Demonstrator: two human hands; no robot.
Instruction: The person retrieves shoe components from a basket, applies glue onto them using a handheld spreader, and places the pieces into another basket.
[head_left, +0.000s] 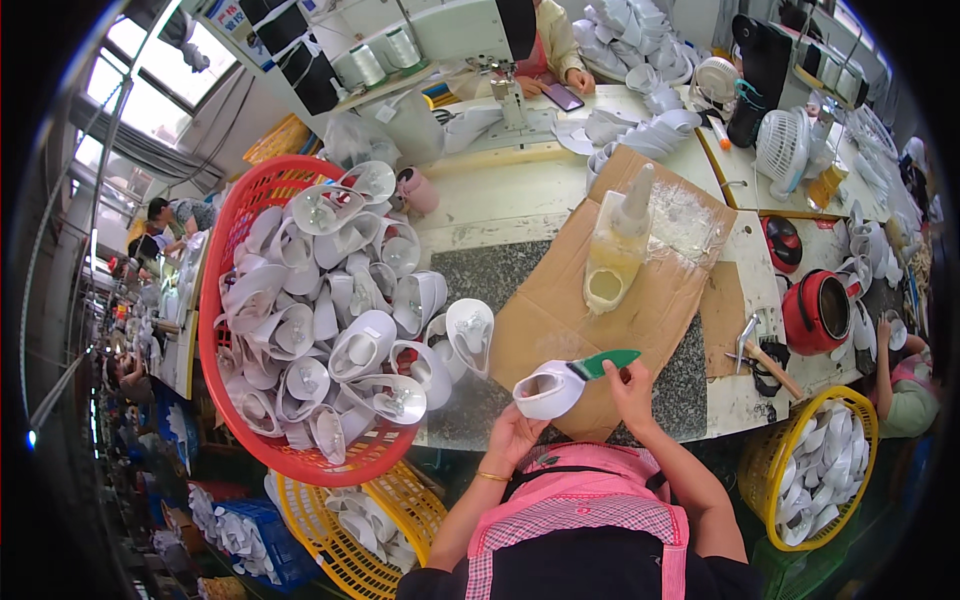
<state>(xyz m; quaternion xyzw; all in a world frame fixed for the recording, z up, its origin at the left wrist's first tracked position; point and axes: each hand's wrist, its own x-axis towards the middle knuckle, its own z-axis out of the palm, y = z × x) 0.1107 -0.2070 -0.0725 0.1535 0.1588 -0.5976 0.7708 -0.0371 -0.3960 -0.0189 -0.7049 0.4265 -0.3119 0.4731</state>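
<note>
My left hand [515, 432] is closed on a white shoe upper [550, 391], held above the near edge of the cardboard with its opening facing up. In my right hand [629, 389] is a flat green-handled brush [610, 361]; its pale tip meets the rim of the upper. Beyond them a cut-open plastic bottle [612, 262] lies on the brown cardboard [540, 300], with yellowish, glue-like liquid inside. Whitish dried residue [690, 222] covers the cardboard beside the bottle. To the left, several white shoe uppers [362, 345] fill a red basket [213, 330].
A hammer [765, 358] and a red pot [817, 312] lie to the right. Yellow baskets [866, 440] with white pieces flank me below the table. Across the table, a co-worker's hands [578, 80] are near a phone [563, 96] and sewing machine [510, 100].
</note>
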